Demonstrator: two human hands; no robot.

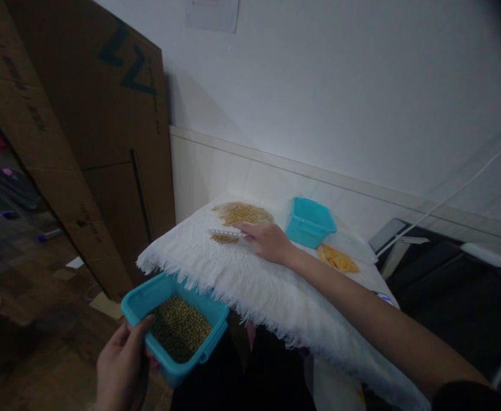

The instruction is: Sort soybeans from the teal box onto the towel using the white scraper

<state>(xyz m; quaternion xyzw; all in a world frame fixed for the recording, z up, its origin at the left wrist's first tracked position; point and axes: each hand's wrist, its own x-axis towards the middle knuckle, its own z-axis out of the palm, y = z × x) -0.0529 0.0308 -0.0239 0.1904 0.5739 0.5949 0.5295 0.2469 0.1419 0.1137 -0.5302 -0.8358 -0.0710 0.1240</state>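
Note:
My left hand (pixel 122 365) grips the near corner of a teal plastic tub (pixel 174 328) that holds greenish-yellow beans, held just below the fringed front edge of a white cloth (pixel 216 268) spread over a small table. My right hand (pixel 267 241) reaches across the cloth, closed on a thin white flat tool (pixel 226 233) that lies against a small clump of beans. Just behind the tool a larger pile of beans (pixel 242 213) is spread on the cloth.
A second teal tub (pixel 309 221) stands at the back of the table, with a yellow-orange object (pixel 339 260) beside it. Big cardboard boxes (pixel 83 125) lean at the left. A white wall runs behind, a dark surface with a white cable (pixel 447 197) lies right.

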